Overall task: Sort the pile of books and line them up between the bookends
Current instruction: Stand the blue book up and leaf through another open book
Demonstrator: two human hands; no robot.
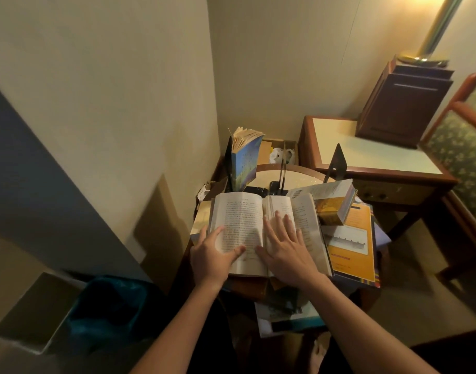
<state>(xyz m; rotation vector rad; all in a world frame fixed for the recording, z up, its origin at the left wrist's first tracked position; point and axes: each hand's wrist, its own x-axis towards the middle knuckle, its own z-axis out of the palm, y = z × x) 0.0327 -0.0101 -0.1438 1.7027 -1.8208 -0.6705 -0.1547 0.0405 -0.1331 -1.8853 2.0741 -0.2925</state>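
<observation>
An open book (242, 211) with printed text lies face up on the pile in front of me. My left hand (212, 255) holds its left edge, fingers over the page margin and thumb on the page. My right hand (285, 247) lies flat with spread fingers on the right page. A blue book (243, 163) stands upright against the left black bookend (227, 163). The right black bookend (338, 164) stands apart at the back right. A thick yellow book (334, 203) lies tilted on an orange book (353, 238).
The pile sits on a small round table (274, 178) in a wall corner. A wooden side table (371, 152) with a dark wooden box (401, 103) and a lamp stands at the right. A teal bin (110, 311) is at the lower left. More books lie low near my feet.
</observation>
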